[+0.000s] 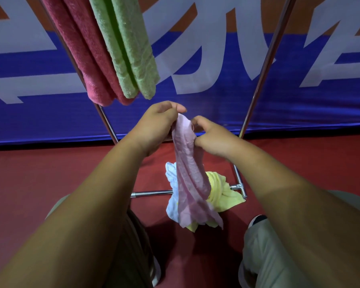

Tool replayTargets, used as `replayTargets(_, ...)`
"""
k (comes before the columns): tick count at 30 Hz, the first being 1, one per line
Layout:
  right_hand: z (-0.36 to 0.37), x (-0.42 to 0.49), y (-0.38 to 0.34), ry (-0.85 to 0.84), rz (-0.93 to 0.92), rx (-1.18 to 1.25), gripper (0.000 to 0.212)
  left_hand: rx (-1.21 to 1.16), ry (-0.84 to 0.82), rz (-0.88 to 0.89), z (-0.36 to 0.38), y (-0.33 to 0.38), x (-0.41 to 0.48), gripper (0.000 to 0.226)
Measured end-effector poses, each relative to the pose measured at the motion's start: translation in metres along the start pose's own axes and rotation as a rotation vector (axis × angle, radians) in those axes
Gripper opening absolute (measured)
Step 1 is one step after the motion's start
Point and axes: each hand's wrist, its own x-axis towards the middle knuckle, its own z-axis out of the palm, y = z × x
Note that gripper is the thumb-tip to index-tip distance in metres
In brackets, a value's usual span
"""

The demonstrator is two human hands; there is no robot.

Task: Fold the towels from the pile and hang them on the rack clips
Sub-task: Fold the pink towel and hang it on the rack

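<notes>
Knees: grey trousers [264, 256] along the bottom edge, one dark shoe [258, 220] on the red floor [50, 173].
Left hand [154, 125]: fingertips pinch the top end of the pink towel [189, 173].
Right hand [214, 138]: thumb and fingers curl onto the towel's right edge, just below the top.
Pink towel: hangs bunched and twisted, lower end loose over the pile.
Pile: blue towel [172, 173] and yellow towel [222, 194] on the floor, lying across the base bar [152, 193].
Rack poles [264, 67]: two, slanting either side of the hands, with an open gap between them.
Hung: red towel [85, 55] and green towel [131, 48], folded, upper left; bottom edges just above the left hand.
Behind: blue banner [216, 96].
</notes>
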Motion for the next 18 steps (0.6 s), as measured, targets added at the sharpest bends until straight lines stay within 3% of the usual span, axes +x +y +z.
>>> replayTargets(3,0.002,-0.003,-0.006,-0.073,-0.008,0.115,0.045,-0.015,-0.067,0.012,-0.002,0.003,-0.005,0.033)
replayTargets(5,0.006,-0.005,-0.009,-0.074,-0.013,0.216,0.031,0.023,-0.058,0.075,-0.005,0.004,-0.007,0.03)
replayTargets(9,0.003,-0.006,-0.014,-0.067,-0.096,0.404,0.052,-0.033,0.036,0.245,-0.011,0.014,-0.007,0.024)
replayTargets(13,-0.004,-0.007,-0.019,-0.001,-0.158,0.506,0.057,-0.106,0.151,0.375,-0.017,0.032,-0.007,0.019)
replayTargets(18,-0.006,-0.004,-0.019,0.135,-0.151,0.486,0.031,-0.127,0.297,0.4,-0.031,0.035,-0.006,0.019)
